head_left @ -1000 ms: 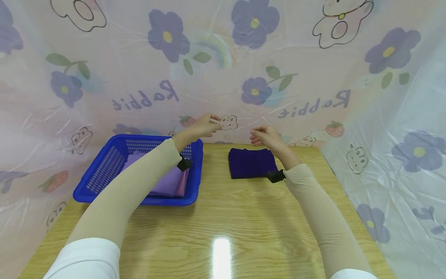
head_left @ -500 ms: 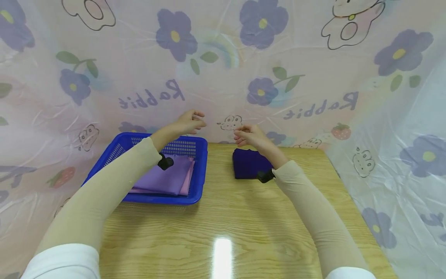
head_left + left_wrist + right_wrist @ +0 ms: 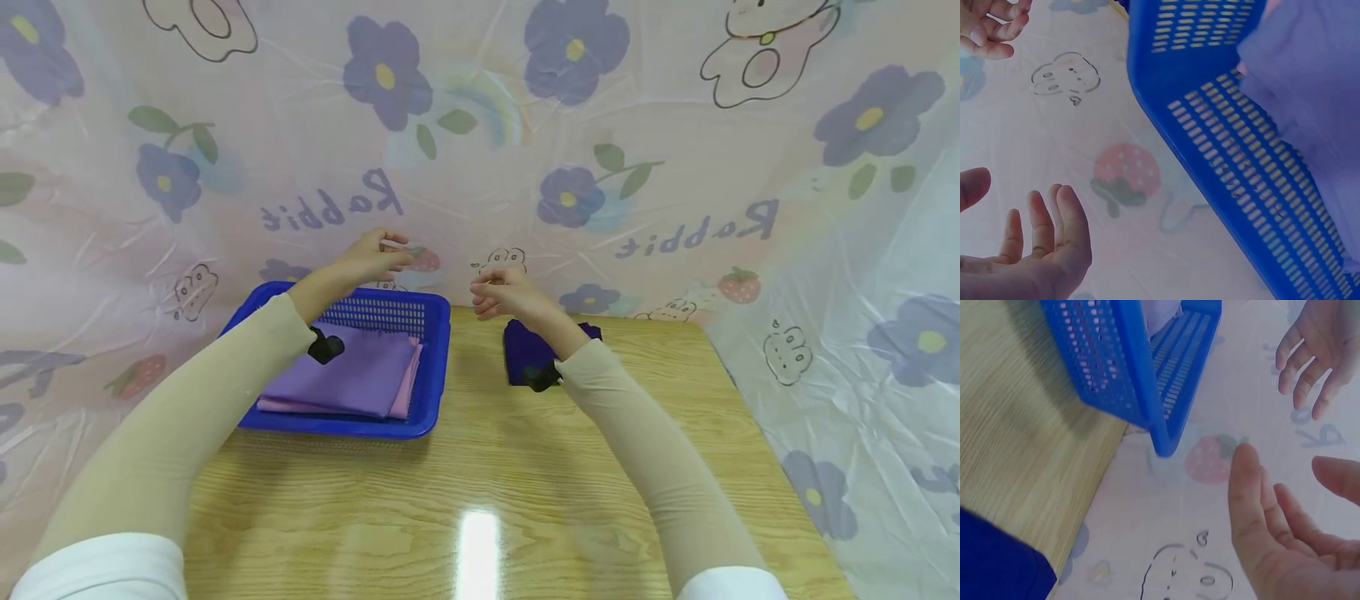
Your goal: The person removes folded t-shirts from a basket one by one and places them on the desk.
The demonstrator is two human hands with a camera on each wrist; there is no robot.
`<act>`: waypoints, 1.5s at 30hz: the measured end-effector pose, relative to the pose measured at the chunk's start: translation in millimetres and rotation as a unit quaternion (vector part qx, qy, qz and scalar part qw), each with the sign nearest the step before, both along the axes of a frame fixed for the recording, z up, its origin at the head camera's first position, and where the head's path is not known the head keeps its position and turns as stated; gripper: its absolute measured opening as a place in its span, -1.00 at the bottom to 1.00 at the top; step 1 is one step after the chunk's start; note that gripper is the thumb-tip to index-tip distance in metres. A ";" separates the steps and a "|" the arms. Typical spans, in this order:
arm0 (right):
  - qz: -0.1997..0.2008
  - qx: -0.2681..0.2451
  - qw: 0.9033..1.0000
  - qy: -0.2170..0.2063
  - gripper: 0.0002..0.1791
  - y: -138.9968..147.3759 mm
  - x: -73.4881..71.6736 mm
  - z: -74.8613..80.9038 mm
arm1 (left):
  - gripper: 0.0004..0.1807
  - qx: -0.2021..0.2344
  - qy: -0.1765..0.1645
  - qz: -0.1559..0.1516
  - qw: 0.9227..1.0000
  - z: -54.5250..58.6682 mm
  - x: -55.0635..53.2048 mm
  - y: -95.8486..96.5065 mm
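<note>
My left hand [image 3: 372, 257] hovers above the far rim of the blue plastic basket [image 3: 437, 367], its fingers relaxed and nothing in them. Inside the basket lie a folded purple cloth [image 3: 345, 371] and, beneath it, a pink cloth [image 3: 405, 392]. To the right, my right hand [image 3: 513, 297] is in the air with loosely bent fingers, holding nothing. Below it on the table sits a folded dark blue cloth [image 3: 519, 354], partly covered by my right wrist in the head view. In the right wrist view, a corner of the dark blue cloth [image 3: 1000, 562] shows at lower left.
The wooden table [image 3: 420, 517] ends at the back against a hanging curtain [image 3: 465, 192] printed with flowers and rabbits. The curtain also runs along both sides. A small black camera [image 3: 325, 345] is strapped to my left wrist, another [image 3: 542, 377] to my right.
Both hands have moved left, still holding nothing. My left hand has gone from beyond the basket's right end to over its far rim, and the head view has shifted slightly left.
</note>
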State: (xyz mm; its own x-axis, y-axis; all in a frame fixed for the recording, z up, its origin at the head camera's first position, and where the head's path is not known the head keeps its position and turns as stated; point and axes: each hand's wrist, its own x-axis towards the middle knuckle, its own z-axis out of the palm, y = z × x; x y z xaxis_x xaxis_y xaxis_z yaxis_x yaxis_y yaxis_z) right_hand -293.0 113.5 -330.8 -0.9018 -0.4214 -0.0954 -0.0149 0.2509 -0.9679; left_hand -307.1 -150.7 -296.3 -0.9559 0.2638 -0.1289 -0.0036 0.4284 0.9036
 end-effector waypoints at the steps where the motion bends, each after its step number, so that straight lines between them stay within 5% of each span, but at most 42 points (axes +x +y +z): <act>1: -0.002 -0.002 1.000 -0.005 -0.58 -3.0 -0.1 -0.2 | -0.39 0.002 -0.001 0.004 1.000 -0.7 -0.1 -2.4; 17: -0.006 -0.028 0.997 -0.073 -0.66 -47.2 3.3 -1.5 | -0.38 -0.038 -0.008 0.015 0.999 -7.2 -0.1 -46.7; 26: -0.013 -0.015 0.994 -0.107 -0.66 -70.3 1.4 -17.6 | -0.32 -0.086 -0.033 0.009 0.996 -12.8 12.8 -76.9; 45: -0.037 0.020 0.985 -0.168 -0.74 -112.5 9.7 -48.4 | -0.29 -0.161 -0.056 -0.006 0.985 -54.6 23.7 -111.5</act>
